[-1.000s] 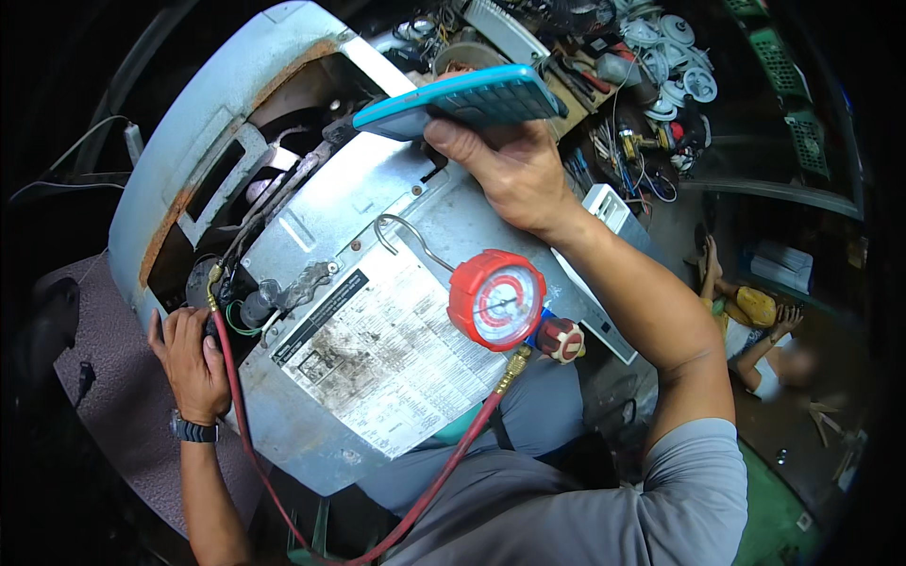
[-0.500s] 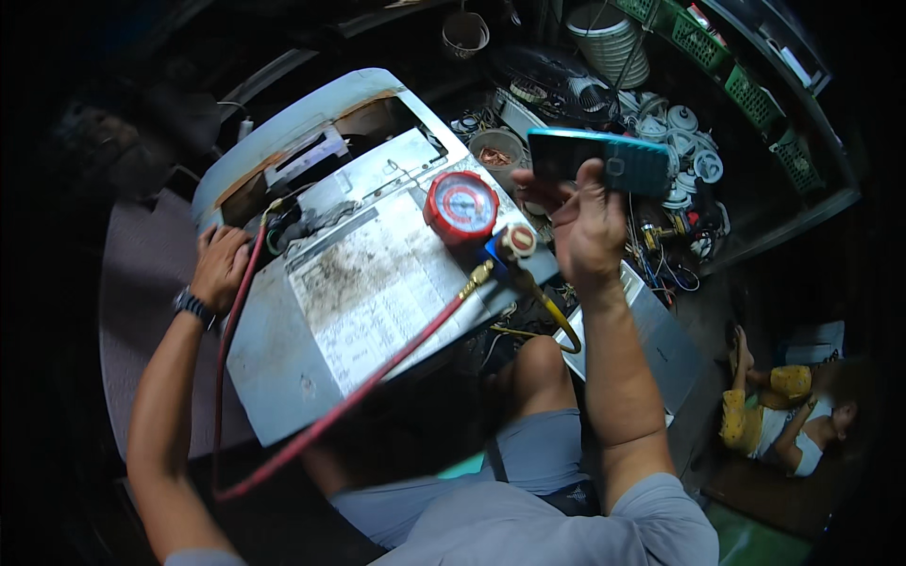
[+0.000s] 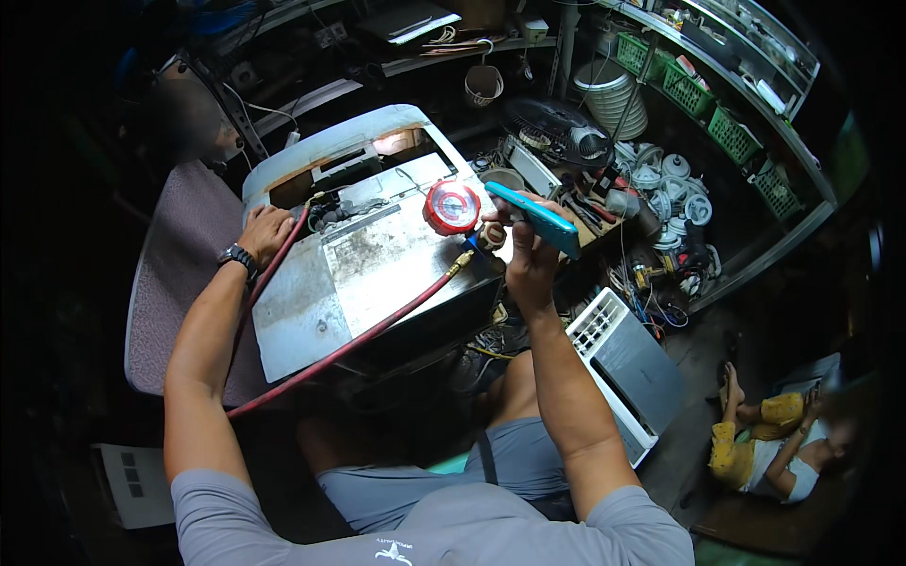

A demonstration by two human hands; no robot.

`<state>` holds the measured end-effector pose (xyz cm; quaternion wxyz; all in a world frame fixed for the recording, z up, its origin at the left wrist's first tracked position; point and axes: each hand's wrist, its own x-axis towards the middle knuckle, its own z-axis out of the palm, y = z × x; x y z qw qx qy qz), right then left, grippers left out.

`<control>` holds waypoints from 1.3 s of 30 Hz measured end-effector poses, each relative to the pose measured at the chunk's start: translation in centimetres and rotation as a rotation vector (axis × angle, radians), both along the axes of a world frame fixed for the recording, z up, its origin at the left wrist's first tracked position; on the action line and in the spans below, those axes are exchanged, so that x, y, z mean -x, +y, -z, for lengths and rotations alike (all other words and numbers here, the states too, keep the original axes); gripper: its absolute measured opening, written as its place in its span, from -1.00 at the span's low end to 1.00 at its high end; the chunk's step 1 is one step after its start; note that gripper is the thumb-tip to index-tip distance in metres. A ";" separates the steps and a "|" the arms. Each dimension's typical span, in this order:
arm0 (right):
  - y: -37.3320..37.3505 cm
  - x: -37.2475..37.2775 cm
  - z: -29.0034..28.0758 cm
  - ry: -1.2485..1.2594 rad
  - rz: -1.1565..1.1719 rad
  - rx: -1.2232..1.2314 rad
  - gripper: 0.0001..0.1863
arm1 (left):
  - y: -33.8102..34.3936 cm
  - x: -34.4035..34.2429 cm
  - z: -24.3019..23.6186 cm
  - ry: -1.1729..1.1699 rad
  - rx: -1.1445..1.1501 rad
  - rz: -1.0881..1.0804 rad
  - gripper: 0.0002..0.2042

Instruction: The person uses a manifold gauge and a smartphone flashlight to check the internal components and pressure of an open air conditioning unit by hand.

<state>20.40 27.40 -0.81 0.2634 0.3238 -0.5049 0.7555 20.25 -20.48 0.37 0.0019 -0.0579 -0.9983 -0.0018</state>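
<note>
My right hand (image 3: 530, 269) grips a teal smartphone (image 3: 547, 219), tilted above the right edge of a worn metal appliance casing (image 3: 293, 325). Just left of the phone, a red-rimmed pressure gauge (image 3: 453, 207) sits over the casing, with a valve knob (image 3: 492, 236) below it. From the brass fitting there, a red hose (image 3: 377, 325) slants down toward my left forearm, and a stretch of it runs up beside my left hand (image 3: 268, 234). That hand rests on the casing's left edge, fingers laid over it, holding nothing. Bright light falls on the casing's stained label (image 3: 382, 259).
A pinkish padded board (image 3: 179, 283) stands left of the casing. Right of my forearm lies a white-and-grey appliance panel (image 3: 632, 368). Fan parts (image 3: 675, 193), loose wires and tools crowd the back right, below green baskets (image 3: 731, 132). Another person (image 3: 779, 453) reclines at the far right.
My right hand has brought the phone left and lower, turning it so that its teal back slopes down to the right. A bright patch now shows on the casing. My view has shifted, too.
</note>
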 end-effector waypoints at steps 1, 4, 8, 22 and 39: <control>0.1 -0.2 -0.2 -0.014 0.060 -0.022 -0.69 | 0.1 0.0 0.0 0.001 -0.006 0.003 -0.57; 1.0 -0.6 -0.1 -0.092 0.045 -0.112 -0.63 | 0.0 0.1 0.1 0.026 -0.042 0.027 -0.59; 0.3 -0.2 1.2 -0.121 0.348 -0.166 -0.64 | -0.7 -0.3 0.6 0.068 -0.065 0.036 -0.61; -3.2 1.2 2.0 -0.175 0.410 0.079 -0.67 | 0.9 -0.6 -0.3 0.108 -0.122 0.028 -0.61; -2.5 0.3 0.9 -0.333 0.021 0.002 -0.54 | 0.5 -0.6 0.0 0.134 -0.116 0.029 -0.64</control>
